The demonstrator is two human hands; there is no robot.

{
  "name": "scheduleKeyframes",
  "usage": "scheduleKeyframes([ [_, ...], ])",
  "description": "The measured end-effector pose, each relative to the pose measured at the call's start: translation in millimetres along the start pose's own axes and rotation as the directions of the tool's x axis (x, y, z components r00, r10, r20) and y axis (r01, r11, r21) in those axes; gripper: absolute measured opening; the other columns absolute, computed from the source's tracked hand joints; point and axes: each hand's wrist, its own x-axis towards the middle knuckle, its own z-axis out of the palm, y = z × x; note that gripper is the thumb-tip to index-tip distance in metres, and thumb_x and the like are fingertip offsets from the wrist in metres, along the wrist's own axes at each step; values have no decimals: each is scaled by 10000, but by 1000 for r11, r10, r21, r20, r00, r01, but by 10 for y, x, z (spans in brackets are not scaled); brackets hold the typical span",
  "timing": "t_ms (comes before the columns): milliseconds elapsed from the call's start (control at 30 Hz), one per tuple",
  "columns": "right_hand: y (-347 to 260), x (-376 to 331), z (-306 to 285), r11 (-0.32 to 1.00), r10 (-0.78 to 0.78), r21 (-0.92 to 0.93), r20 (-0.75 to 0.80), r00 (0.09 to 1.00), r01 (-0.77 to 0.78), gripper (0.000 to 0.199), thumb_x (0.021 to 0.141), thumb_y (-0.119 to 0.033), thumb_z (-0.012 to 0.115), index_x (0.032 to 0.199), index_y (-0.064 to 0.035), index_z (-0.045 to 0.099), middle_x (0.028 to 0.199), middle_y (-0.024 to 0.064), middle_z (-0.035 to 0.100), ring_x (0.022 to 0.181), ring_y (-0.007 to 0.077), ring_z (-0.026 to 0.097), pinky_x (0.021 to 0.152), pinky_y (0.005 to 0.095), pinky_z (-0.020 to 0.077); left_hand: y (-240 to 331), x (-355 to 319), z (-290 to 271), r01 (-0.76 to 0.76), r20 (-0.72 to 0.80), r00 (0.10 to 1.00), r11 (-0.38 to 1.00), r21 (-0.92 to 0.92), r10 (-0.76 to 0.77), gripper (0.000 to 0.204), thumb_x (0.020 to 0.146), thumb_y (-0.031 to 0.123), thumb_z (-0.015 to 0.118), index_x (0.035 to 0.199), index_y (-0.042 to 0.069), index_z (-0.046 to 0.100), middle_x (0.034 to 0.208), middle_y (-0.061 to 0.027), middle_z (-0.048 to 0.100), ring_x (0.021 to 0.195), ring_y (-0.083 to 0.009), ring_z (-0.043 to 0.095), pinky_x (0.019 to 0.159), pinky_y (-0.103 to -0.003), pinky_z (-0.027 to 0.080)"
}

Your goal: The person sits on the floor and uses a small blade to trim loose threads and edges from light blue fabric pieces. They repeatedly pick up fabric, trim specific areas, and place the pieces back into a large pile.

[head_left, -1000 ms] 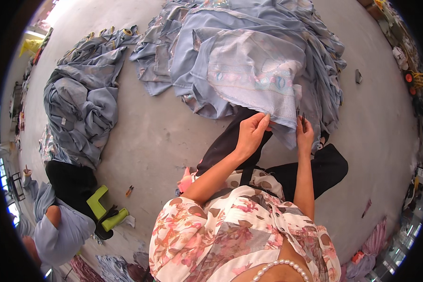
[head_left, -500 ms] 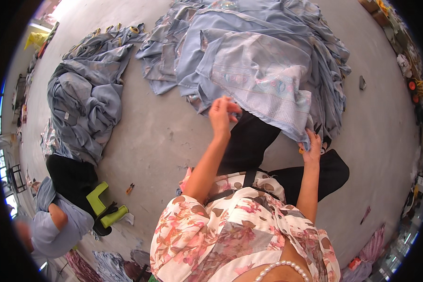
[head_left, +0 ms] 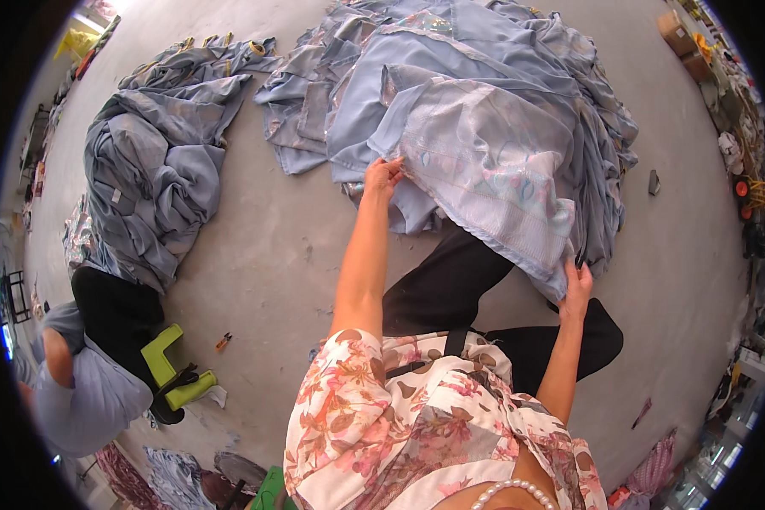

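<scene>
Pale blue fabric panel (head_left: 483, 161) lies over the near side of the large heap (head_left: 459, 47). Change: left hand (head_left: 382, 176), off the panel half a second ago, now pinches its left edge; right hand (head_left: 577, 285) grips the right corner plus a slim dark tool (head_left: 580, 262) — near edge thus held at both ends. White tag (head_left: 116, 195) on left pile (head_left: 166, 174) — illegible.

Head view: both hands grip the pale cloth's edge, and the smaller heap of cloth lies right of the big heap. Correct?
Not quite: the smaller heap lies left of the big heap, as the head view shows. The left hand and right hand do grip the edge of the pale cloth.
</scene>
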Motion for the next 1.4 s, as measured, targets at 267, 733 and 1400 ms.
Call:
scheduleKeyframes([
  [267,-1560,-432,950,721,-537,-370,237,810,586,211,885,-133,611,1069,-39,571,837,25,607,699,77,559,601,227,455,658,-1800,702,-361,435,837,932,-18,333,287,715,-28,738,984,-1,642,911,-63,674,812,-133,630,725,-277,508],
  [733,-1955,-582,1273,512,-706,-159,481,519,844,266,769,-180,725,928,-53,553,675,65,584,568,234,585,525,321,464,655,-2620,1086,-436,610,717,900,15,337,234,737,-29,737,946,-28,631,887,-66,668,769,-99,617,687,-230,502],
  [1400,-1908,-602,1156,470,-726,-184,475,497,863,219,774,-170,717,887,-62,564,691,88,629,592,264,619,515,343,465,759,-2633,1106,-394,689,709,893,216,147,243,734,-32,730,963,-29,649,854,-46,671,764,-89,624,670,-222,497],
])
